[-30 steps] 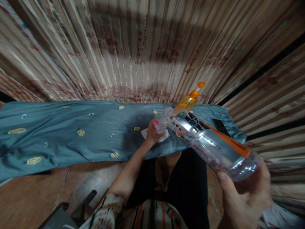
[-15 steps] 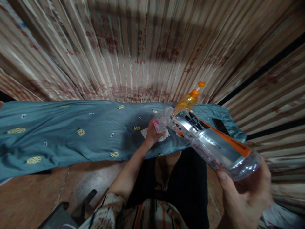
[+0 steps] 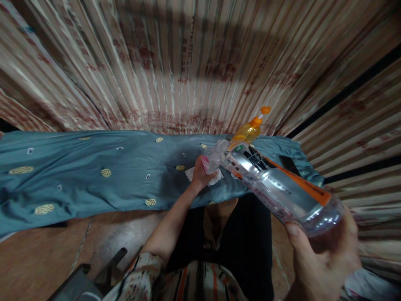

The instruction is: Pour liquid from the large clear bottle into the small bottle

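My right hand is wrapped around the base of a large clear plastic bottle with a silver, black and orange label. That bottle is tilted, its neck end low and to the left. My left hand grips a small clear plastic bottle with a pink band. The neck end of the large bottle meets or overlaps the small one; I cannot tell whether they touch. A white lacy cloth or tissue lies beneath my left hand. Behind both bottles stands an orange pump bottle, partly covered by the large bottle.
A narrow table under a teal cloth with pineapple prints runs across the view. A dark phone lies on its right part. Pleated curtains rise behind and at the right. A dark metal frame stands on the floor at lower left.
Almost nothing differs. Both bottles keep their tilt and place, with only a very slight shift of my right hand.
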`<state>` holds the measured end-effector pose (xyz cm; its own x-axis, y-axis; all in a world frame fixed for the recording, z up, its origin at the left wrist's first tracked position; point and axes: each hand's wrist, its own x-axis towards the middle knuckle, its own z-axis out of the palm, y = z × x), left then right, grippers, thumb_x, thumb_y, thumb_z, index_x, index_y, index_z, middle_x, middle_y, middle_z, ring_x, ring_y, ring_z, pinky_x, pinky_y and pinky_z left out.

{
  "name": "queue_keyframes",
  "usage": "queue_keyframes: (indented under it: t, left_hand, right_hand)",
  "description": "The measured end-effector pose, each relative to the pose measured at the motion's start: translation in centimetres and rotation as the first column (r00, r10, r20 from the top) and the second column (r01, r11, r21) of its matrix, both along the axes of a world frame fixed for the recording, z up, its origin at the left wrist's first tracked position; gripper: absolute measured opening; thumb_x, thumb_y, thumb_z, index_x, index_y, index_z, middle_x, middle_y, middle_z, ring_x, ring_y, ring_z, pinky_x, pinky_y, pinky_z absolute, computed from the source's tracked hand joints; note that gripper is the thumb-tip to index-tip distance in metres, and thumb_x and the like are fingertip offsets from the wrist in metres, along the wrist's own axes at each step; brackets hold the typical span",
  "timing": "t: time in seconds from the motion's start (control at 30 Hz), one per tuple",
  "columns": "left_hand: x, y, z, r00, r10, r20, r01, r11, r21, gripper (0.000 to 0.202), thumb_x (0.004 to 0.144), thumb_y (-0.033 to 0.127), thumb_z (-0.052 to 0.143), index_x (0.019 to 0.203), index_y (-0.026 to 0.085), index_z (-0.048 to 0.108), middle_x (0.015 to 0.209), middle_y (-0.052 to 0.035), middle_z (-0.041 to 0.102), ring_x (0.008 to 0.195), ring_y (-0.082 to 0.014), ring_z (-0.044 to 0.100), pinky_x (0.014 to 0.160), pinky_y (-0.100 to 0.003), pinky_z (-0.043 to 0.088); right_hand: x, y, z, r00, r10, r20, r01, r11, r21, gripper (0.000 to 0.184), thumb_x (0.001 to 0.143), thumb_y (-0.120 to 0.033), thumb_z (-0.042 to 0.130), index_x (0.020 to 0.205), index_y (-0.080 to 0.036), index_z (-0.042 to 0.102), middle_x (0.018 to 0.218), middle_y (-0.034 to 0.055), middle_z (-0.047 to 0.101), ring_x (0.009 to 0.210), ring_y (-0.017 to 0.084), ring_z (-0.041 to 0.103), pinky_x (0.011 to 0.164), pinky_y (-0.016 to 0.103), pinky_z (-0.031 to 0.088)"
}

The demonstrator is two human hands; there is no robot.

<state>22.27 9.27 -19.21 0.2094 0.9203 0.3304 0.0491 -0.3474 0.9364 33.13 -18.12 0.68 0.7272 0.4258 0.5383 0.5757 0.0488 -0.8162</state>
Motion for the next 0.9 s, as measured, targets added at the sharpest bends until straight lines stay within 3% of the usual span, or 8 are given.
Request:
queue_keyframes:
  t: [0.2, 0.53, 0.7, 0.9]
  left_hand:
    - [0.16, 0.05, -0.21, 1.0, -0.002, 0.03, 0.002, 1.0, -0.007, 0.086, 0.058, 0.031, 0.104, 0.129, 0.025, 0.056, 0.129, -0.0092, 0.067, 0.127, -0.0371, 0.068, 0.12, -0.062, 0.054]
    - [0.34, 0.0, -0.25, 0.999, 0.02, 0.038, -0.019, 0.999, -0.03, 0.085, 0.056, 0.023, 0.102, 0.128, 0.026, 0.057, 0.13, -0.0088, 0.067, 0.129, -0.0378, 0.068, 0.121, -0.063, 0.052]
    - [0.33, -0.09, -0.24, 1.0, 0.021, 0.007, -0.021, 1.0, 0.006, 0.081, 0.059, 0.028, 0.1, 0.127, 0.027, 0.056, 0.13, -0.0074, 0.067, 0.127, -0.0356, 0.069, 0.118, -0.058, 0.055]
    - [0.25, -0.08, -0.05, 0.999, 0.034, -0.012, -0.034, 0.999, 0.004, 0.081, 0.058, 0.024, 0.1, 0.127, 0.027, 0.057, 0.128, -0.0085, 0.068, 0.126, -0.0385, 0.07, 0.117, -0.063, 0.055]
  right_hand:
    - [0.03, 0.07, 0.07, 1.0, 0.022, 0.01, -0.022, 1.0, 0.006, 0.106, 0.071, -0.045, 0.103, 0.162, -0.015, 0.058, 0.153, 0.0171, 0.067, 0.149, 0.042, 0.06, 0.13, 0.067, 0.043]
    - [0.04, 0.0, 0.17, 1.0, 0.006, 0.026, -0.005, 1.0, -0.011, 0.101, 0.071, -0.045, 0.103, 0.159, -0.017, 0.062, 0.15, 0.0158, 0.069, 0.15, 0.043, 0.058, 0.124, 0.064, 0.05]
    - [0.05, 0.0, 0.04, 1.0, 0.018, 0.019, -0.018, 1.0, 0.009, 0.103, 0.071, -0.043, 0.103, 0.161, -0.016, 0.06, 0.152, 0.0159, 0.068, 0.146, 0.041, 0.061, 0.13, 0.065, 0.043]
    - [0.03, 0.08, 0.04, 1.0, -0.004, 0.008, 0.004, 1.0, -0.01, 0.108, 0.07, -0.049, 0.104, 0.161, -0.016, 0.058, 0.154, 0.018, 0.068, 0.144, 0.041, 0.064, 0.129, 0.07, 0.042]
